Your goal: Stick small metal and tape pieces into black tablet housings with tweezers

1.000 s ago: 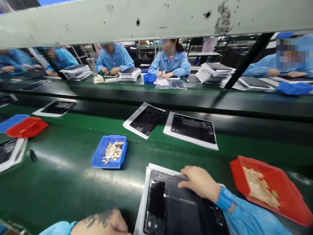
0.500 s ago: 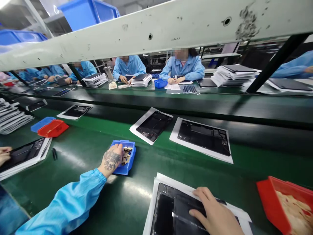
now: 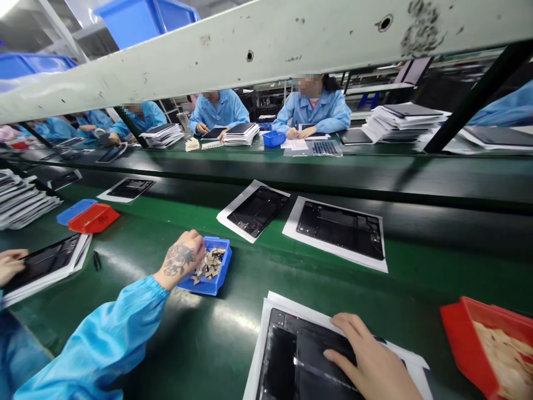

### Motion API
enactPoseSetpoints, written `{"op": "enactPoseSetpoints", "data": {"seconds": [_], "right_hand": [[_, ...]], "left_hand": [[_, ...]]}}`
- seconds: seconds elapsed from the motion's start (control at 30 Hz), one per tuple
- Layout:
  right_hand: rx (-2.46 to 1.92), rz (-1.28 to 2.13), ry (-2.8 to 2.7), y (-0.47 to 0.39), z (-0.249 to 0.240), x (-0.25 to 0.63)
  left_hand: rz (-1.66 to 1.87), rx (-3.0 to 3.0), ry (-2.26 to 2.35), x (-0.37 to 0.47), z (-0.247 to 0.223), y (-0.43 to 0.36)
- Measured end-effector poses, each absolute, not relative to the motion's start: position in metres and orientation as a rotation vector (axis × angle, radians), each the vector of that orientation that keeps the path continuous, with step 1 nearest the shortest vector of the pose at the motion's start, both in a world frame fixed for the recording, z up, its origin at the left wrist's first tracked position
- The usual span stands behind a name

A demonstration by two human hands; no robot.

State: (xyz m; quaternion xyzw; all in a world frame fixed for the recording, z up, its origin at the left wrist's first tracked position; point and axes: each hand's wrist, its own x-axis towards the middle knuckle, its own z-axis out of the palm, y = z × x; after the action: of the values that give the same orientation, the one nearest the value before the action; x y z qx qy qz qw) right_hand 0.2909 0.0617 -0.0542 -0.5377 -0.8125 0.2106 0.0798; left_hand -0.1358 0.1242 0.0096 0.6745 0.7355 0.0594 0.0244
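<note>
My left hand [image 3: 182, 259], tattooed and in a blue sleeve, is at the left side of a blue bin [image 3: 225, 269]. Its fingers are pressed together; what they hold, if anything, is hidden. Small tan and silvery pieces [image 3: 211, 263] lie in the bin. At the lower right, my right hand [image 3: 370, 353] rests with thumb and fingers apart on a black tablet-like panel [image 3: 281, 355]. White sheets [image 3: 263, 328] lie under that panel, and the hand covers part of its right side.
Two more black panels [image 3: 260, 211] on white sheets lie ahead. A red bin [image 3: 458, 339] of pale pieces stands right. At left are a co-worker's hand [image 3: 11, 265], a red tray [image 3: 94, 218] and a stack of sheets [image 3: 25, 203]. A pale beam [image 3: 175, 61] crosses above.
My left hand has drawn back slightly up and left from over the blue bin, uncovering more of the small pieces. My right hand stays on the panel.
</note>
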Motion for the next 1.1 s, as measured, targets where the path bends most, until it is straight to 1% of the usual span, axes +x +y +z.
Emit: {"op": "enactPoseSetpoints", "data": {"seconds": [0.17, 0.27, 0.4, 0.53, 0.67, 0.83, 0.97, 1.1], "right_hand": [[-1.574, 0.672, -2.318, 0.063, -0.042, 0.293], [-1.494, 0.778, -2.212, 0.061, -0.028, 0.293], [-1.299, 1.094, -2.070, 0.052, 0.002, 0.282], [-1.323, 1.252, -1.794, 0.050, 0.030, 0.271], [-1.347, 1.207, -1.530, 0.050, 0.032, 0.294], [-1.374, 1.238, -1.288, 0.040, 0.026, 0.347], [-1.322, 1.192, -1.339, 0.034, 0.030, 0.379], [-1.426, 0.949, -1.415, 0.031, 0.029, 0.408]], "left_hand": [[0.461, 1.962, 2.153, -0.138, 0.032, 0.116], [0.591, 1.823, 2.043, -0.120, 0.038, 0.112], [0.701, 1.730, 1.689, -0.048, 0.047, 0.101], [0.759, 1.506, 1.213, 0.052, 0.055, 0.091], [0.726, 1.339, 0.905, 0.124, 0.060, 0.089], [0.658, 1.251, 0.744, 0.173, 0.049, 0.098], [0.609, 1.134, 0.650, 0.208, 0.035, 0.104], [0.507, 0.897, 0.533, 0.244, 0.022, 0.107]]}}
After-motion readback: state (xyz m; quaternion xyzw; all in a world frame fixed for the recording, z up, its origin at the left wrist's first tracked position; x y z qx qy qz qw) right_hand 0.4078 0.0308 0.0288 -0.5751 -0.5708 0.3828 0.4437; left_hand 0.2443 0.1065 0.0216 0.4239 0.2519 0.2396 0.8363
